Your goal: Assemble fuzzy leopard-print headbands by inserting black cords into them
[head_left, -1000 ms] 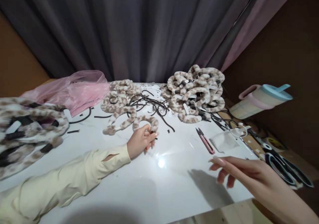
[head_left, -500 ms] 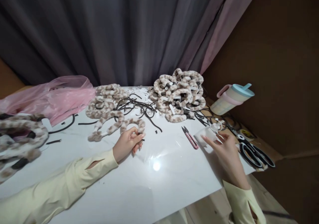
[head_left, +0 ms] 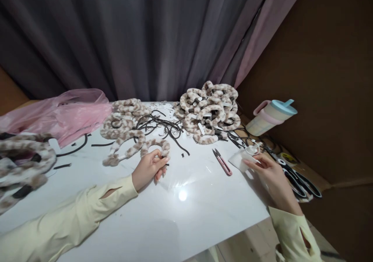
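Observation:
My left hand [head_left: 149, 168] rests on the white table [head_left: 186, 215] and pinches one end of a furry leopard-print headband [head_left: 155, 144] that curves away from my fingers. My right hand [head_left: 269, 172] is at the table's right edge, its fingertips touching a small clear bag of white pieces [head_left: 244, 157]. Pink thread snips [head_left: 223, 163] lie between my two hands, touched by neither.
Piles of furry headbands lie at the back middle [head_left: 125, 116], back right [head_left: 210, 106] and far left [head_left: 20, 161]. Black bands [head_left: 163, 126] are strewn between the piles. A pink plastic bag [head_left: 67, 112], a lidded cup [head_left: 271, 116] and black scissors [head_left: 300, 182] stand around the edges.
My right hand swung from the near right, open in the air, to the small clear bag. The view shifted left to right. My left hand kept its pinch on the headband.

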A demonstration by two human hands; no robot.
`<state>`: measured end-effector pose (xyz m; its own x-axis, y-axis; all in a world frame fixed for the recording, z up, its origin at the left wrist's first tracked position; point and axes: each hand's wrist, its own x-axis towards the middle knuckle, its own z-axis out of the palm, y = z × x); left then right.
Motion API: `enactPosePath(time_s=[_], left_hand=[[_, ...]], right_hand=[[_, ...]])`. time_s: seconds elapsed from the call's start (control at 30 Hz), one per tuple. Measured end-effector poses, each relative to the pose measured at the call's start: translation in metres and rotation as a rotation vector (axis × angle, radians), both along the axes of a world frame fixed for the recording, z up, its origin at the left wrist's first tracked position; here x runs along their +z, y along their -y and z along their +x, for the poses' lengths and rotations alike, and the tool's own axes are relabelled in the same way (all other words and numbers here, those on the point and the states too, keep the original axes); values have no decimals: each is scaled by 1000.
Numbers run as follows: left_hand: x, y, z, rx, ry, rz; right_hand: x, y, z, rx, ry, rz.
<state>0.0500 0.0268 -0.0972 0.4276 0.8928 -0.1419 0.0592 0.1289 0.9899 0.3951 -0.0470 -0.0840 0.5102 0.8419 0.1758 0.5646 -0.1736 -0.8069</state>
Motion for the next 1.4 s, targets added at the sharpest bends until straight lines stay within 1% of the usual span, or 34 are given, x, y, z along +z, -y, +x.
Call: enactPosePath(time_s=[0.1, 0.17, 0.27, 0.37, 0.47, 0.53, 0.63, 0.77, 0.83, 0.9, 0.97, 1.0, 1.07, 1.2, 1.3, 1.4], left_hand=[[-1, -1, 0, -8, -7, 15], [-1, -1, 0, -4, -4, 19], [-1, -1, 0, -1, -6, 11], [-1, -1, 0, -8, -10, 4], [-1, -1, 0, -9, -11, 5], [0, -1, 0, -9, -15, 1], [2, 0, 1, -12, -30, -9], [4, 0, 1, -1, -30, -13], [4, 0, 1, -5, -32, -15], [4, 0, 1, -9, -31, -13], [3, 0, 1, -10, -28, -8], [2, 0, 0, -12, -28, -7], [2, -1, 0, -19, -37, -12], [2, -1, 0, -24, -47, -15], [3, 0, 1, -20, -41, -13], [4, 0, 1, -26, -48, -13]], right_hand=[[8, -4, 7, 31, -96, -67], [13, -7, 12, 61, -161, -83], [19, -11, 15, 162, -263, -97], [22, -16, 14, 246, -310, -105], [24, -20, 10, 260, -341, -16], [26, -22, 6, 299, -354, 10], [31, -24, 3, 369, -329, -57], [33, -29, 7, 391, -288, -86], [32, -35, 17, 475, -304, -172], [30, -42, 28, 613, -316, -280], [26, -47, 40, 731, -314, -330], [23, -49, 45, 760, -308, -335], [19, -52, 52, 767, -289, -336], [15, -52, 58, 720, -246, -357], [16, -51, 59, 689, -241, -354], [19, -48, 55, 690, -252, -335]])
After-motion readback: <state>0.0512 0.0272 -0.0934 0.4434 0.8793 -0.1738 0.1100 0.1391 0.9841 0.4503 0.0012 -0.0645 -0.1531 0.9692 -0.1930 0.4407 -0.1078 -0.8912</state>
